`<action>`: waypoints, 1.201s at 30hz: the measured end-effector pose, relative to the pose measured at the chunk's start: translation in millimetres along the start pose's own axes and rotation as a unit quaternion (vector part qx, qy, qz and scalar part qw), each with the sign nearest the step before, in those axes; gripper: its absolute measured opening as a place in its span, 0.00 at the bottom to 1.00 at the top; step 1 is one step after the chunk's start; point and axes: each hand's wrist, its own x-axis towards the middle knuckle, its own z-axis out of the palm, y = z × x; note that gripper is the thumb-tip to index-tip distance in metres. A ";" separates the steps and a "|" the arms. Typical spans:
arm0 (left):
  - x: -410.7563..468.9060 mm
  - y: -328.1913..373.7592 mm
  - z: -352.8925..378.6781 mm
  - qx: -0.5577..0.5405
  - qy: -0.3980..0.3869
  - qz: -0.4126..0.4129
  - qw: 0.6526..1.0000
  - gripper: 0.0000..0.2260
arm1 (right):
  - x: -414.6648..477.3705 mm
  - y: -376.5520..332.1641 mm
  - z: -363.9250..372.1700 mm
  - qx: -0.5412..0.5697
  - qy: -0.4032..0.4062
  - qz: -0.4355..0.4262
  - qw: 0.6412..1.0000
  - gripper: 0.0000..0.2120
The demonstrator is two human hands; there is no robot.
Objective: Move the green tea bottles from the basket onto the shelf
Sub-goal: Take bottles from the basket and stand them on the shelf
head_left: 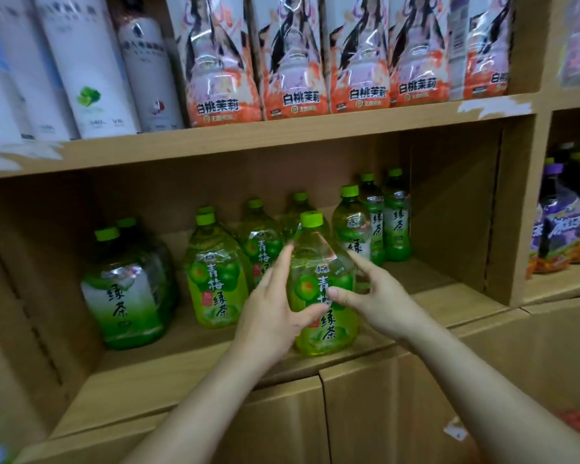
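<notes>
My left hand [272,309] wraps the side of the front green tea bottle [322,293], thumb pressed on its label, while my right hand [375,296] touches its other side with fingers spread loosely apart. The bottle stands upright near the front edge of the shelf [181,373], just right of another green plum tea bottle [215,279].
</notes>
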 end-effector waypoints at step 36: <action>31.5 6.8 19.7 0.019 0.000 0.000 1.000 0.27 | 16.1 28.7 21.1 -0.148 0.279 -0.068 0.946 0.09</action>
